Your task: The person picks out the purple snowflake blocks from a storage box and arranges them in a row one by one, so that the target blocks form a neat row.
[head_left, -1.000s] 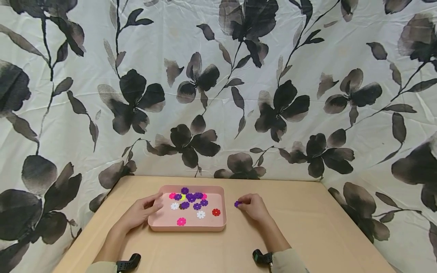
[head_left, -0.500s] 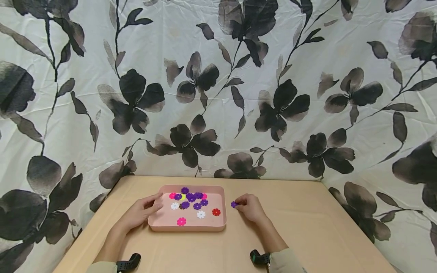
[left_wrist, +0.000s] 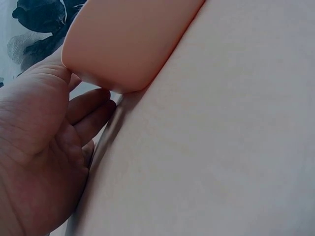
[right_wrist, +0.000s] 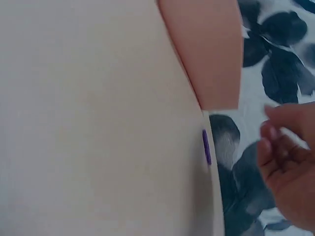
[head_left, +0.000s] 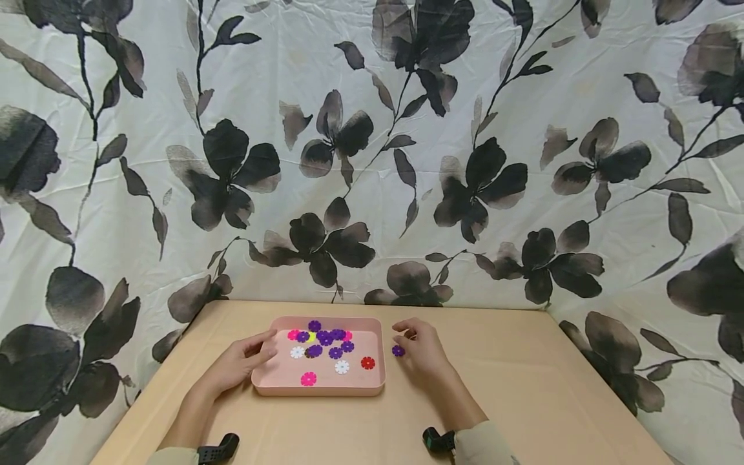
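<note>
A pink tray [head_left: 318,390] sits on the table with several flower-shaped pieces in it, mostly purple [head_left: 335,352], plus white [head_left: 341,367], pink [head_left: 309,379], red [head_left: 368,363] and yellow ones. My left hand [head_left: 237,363] holds the tray's left side, the thumb at the rim; the left wrist view shows fingers under the tray's corner [left_wrist: 118,54]. One purple flower piece [head_left: 398,351] lies on the table right of the tray, seen edge-on as a thin purple strip [right_wrist: 206,147] in the right wrist view. My right hand [head_left: 426,349] is raised just above it, fingers loose and holding nothing.
The light wood-coloured table [head_left: 523,374] stretches out to the right of my right hand. Behind it hangs a white cloth [head_left: 407,194] printed with dark flowers. Black wrist cameras [head_left: 219,448] sit on both wrists.
The purple flower piece, pinched in my right hand before, moved slightly left and now lies on the table. My right fingers have let go and lifted. The left hand and tray stay put.
</note>
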Demonstrator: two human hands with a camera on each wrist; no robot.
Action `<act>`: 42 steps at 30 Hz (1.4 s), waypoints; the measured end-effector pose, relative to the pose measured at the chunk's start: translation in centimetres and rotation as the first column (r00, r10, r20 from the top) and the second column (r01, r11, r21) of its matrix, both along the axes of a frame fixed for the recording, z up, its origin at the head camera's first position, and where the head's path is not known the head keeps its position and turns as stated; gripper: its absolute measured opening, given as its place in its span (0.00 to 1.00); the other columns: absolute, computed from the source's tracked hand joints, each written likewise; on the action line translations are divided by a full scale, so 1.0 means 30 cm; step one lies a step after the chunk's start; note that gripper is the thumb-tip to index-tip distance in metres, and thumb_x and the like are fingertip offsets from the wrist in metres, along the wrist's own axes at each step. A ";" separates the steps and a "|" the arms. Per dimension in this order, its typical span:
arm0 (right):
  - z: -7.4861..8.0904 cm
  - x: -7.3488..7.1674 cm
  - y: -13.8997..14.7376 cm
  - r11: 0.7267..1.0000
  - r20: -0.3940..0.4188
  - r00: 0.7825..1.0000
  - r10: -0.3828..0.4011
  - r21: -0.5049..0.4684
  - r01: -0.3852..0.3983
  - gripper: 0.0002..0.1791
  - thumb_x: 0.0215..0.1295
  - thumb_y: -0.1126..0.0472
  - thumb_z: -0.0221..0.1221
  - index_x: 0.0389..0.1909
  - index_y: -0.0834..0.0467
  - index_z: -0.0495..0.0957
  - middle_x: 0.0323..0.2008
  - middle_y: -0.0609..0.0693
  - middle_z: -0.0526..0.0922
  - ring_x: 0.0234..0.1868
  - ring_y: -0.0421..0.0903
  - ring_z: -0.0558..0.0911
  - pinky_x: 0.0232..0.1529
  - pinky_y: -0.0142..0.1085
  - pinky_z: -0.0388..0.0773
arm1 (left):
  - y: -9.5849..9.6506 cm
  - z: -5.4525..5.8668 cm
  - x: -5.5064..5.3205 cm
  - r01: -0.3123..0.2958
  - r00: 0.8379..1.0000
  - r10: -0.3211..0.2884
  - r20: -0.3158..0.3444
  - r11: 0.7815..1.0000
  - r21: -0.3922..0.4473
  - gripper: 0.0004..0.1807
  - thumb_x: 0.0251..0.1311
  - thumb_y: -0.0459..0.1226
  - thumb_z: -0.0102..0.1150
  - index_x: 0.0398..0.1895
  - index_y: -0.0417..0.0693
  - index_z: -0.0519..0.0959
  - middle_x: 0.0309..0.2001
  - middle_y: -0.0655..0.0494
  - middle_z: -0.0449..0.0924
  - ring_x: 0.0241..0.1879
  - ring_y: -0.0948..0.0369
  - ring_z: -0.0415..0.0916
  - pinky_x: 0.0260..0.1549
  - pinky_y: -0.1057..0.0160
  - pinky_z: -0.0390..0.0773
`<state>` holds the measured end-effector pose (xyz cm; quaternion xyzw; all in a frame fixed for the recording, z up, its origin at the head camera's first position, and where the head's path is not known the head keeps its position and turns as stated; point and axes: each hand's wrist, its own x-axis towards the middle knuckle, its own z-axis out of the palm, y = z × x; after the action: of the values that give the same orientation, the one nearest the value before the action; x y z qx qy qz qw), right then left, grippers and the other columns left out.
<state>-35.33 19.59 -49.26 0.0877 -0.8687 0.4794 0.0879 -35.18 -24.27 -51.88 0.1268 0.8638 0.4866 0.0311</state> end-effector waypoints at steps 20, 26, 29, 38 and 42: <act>0.045 -0.095 -0.315 0.878 0.099 0.949 0.301 0.360 -0.316 0.16 0.68 0.66 0.67 0.55 0.55 0.85 0.40 0.48 0.83 0.34 0.42 0.78 0.28 0.29 0.81 | -0.006 -0.001 0.003 -0.006 1.000 0.006 0.004 1.000 -0.004 0.38 0.71 0.54 0.62 0.79 0.49 0.66 0.79 0.48 0.65 0.80 0.43 0.55 0.77 0.42 0.59; 0.021 -0.101 -0.345 0.819 0.016 0.966 0.259 0.527 -0.229 0.07 0.64 0.61 0.72 0.41 0.50 0.88 0.34 0.41 0.84 0.37 0.39 0.76 0.50 0.37 0.77 | -0.004 -0.002 0.003 -0.002 1.000 0.002 0.000 1.000 -0.003 0.38 0.71 0.54 0.62 0.79 0.49 0.67 0.78 0.47 0.65 0.80 0.42 0.55 0.77 0.40 0.59; 0.019 -0.098 -0.346 0.788 0.013 0.968 0.250 0.577 -0.212 0.06 0.62 0.60 0.73 0.39 0.49 0.88 0.33 0.41 0.84 0.37 0.38 0.76 0.50 0.38 0.76 | -0.001 -0.001 0.001 -0.002 1.000 0.002 -0.001 1.000 -0.005 0.38 0.71 0.54 0.62 0.79 0.50 0.67 0.79 0.47 0.65 0.80 0.42 0.55 0.77 0.41 0.59; 0.022 -0.107 -0.332 0.793 0.013 0.958 0.287 0.557 -0.246 0.06 0.60 0.64 0.74 0.33 0.52 0.86 0.30 0.44 0.83 0.34 0.38 0.75 0.41 0.30 0.73 | 0.007 0.005 0.006 0.005 1.000 -0.006 -0.016 1.000 -0.012 0.37 0.72 0.53 0.61 0.79 0.49 0.67 0.78 0.45 0.65 0.80 0.42 0.56 0.76 0.40 0.60; 0.023 -0.110 -0.326 0.812 0.020 0.950 0.312 0.514 -0.277 0.06 0.59 0.65 0.74 0.32 0.53 0.86 0.30 0.44 0.83 0.34 0.38 0.76 0.39 0.29 0.75 | 0.004 0.007 0.009 0.017 0.999 -0.017 -0.030 1.000 -0.002 0.36 0.73 0.51 0.61 0.78 0.47 0.67 0.78 0.44 0.65 0.80 0.41 0.56 0.76 0.41 0.59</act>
<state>-38.63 9.81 -48.57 0.2568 -0.9369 0.2366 0.0147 -34.93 -24.15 -51.68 0.1411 0.8635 0.4836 0.0225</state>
